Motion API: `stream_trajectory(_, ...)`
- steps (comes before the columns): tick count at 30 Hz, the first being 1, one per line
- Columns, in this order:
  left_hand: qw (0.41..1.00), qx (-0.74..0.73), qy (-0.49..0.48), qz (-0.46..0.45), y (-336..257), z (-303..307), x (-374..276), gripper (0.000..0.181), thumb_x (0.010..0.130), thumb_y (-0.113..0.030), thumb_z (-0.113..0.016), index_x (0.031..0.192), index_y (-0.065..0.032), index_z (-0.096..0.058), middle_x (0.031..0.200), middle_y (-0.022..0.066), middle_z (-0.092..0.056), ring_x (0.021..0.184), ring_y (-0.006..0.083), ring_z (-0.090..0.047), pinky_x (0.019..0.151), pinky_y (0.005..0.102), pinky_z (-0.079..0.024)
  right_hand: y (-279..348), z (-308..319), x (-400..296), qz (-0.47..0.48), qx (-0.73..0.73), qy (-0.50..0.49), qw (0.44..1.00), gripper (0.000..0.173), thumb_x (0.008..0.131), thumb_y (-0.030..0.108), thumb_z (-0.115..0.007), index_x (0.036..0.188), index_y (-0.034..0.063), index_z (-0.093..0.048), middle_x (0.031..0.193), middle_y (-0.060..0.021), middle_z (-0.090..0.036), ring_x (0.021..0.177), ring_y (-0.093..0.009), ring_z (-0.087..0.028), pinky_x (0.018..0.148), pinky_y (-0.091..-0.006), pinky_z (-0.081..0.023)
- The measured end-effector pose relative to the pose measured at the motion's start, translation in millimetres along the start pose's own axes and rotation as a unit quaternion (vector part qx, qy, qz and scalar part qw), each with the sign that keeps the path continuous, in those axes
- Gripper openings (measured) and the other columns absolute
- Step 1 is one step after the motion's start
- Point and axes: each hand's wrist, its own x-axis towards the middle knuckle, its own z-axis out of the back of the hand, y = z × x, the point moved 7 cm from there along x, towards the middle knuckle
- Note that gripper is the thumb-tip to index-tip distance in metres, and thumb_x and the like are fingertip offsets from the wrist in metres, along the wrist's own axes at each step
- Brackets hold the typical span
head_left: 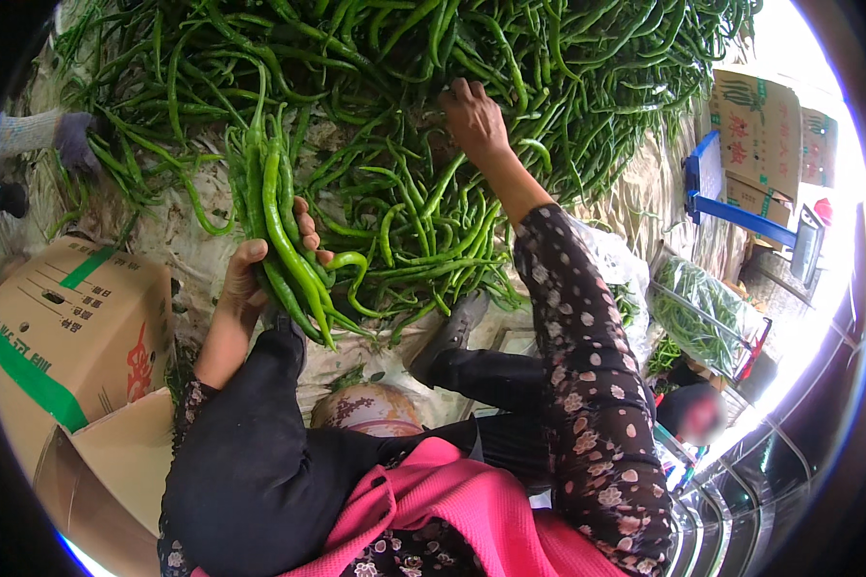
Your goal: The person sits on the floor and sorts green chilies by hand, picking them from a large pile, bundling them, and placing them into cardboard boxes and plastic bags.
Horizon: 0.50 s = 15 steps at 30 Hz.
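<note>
My left hand (278, 252) is closed around a bundle of long green chili peppers (273, 187), thumb on one side and fingers on the other. The peppers stand lengthwise in the grip, most stems pointing away from me. Farther out, my right hand (475, 119) reaches to the near edge of a large pile of green chili peppers (375, 36). Its fingers curl down among the peppers; the fingertips are hidden, so whether they hold one is unclear. A smaller heap of loose peppers (433, 245) lies between my hands and my feet, on a pale, crumpled sheet (206, 191).
An open cardboard box (79, 317) bearing writing stands at my left. Another person's gloved hand (76, 141) touches peppers at the far left. On the right are a blue scale (743, 220), more cartons (758, 137) and a clear plastic bag of peppers (703, 310). Another person (693, 411) appears lower right.
</note>
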Motion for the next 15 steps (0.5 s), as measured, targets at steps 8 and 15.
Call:
stream_trajectory(8, 0.997, 0.07, 0.001, -0.031, -8.9, -18.9, -3.1, 0.071, 0.069, -0.027, -0.072, 0.128, -0.0019, -0.041, 0.103, 0.0101, -0.056, 0.098, 0.0213, -0.058, 0.096, 0.0477, -0.048, 42.3, 159.8, -67.1, -0.042, 0.237, -0.254, 0.937, 0.027, 0.074, 0.007, -0.072, 0.1, 0.0052, -0.064, 0.102, -0.0079, -0.064, 0.088, -0.02, -0.064, 0.073, -0.0309, -0.055)
stream_trajectory(15, 0.995, 0.079, 0.03, -0.052, -17.9, -30.5, -8.4, 0.073, 0.07, -0.03, -0.072, 0.13, -0.0015, -0.04, 0.106, 0.0082, -0.054, 0.099, 0.0206, -0.057, 0.098, 0.0459, -0.047, -32.3, 205.8, -82.9, -0.268, 0.587, -0.26, 0.718, 0.029, 0.084, 0.029, -0.073, 0.087, 0.0019, -0.064, 0.068, -0.0008, -0.061, 0.047, -0.003, -0.043, 0.041, -0.019, -0.033)
